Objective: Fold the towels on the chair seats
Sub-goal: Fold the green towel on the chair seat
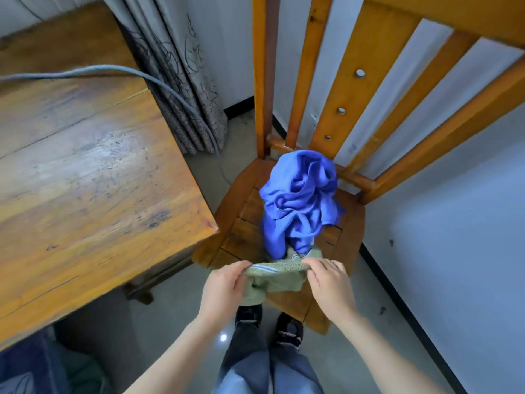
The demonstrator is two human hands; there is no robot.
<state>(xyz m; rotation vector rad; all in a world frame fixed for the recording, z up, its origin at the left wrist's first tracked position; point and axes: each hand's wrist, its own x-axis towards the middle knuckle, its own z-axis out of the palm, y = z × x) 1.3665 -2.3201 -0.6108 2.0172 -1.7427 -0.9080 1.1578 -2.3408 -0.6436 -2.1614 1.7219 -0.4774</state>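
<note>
A wooden chair (349, 223) stands in front of me with its slatted back against the wall. A crumpled blue towel (298, 200) lies heaped on the middle and back of the seat. At the seat's front edge I hold a green towel (277, 278) with a striped border. My left hand (224, 285) grips its left end and my right hand (329, 282) pinches its right end, with the edge stretched between them. Part of the green towel hangs bunched below my left hand, and its far part lies under the blue towel.
A wooden table (85, 172) stands close on the left, its corner almost touching the chair. A grey cable (119, 70) runs across the table and down to the floor. A curtain (181, 81) hangs behind. A white wall lies to the right. My feet are below the chair.
</note>
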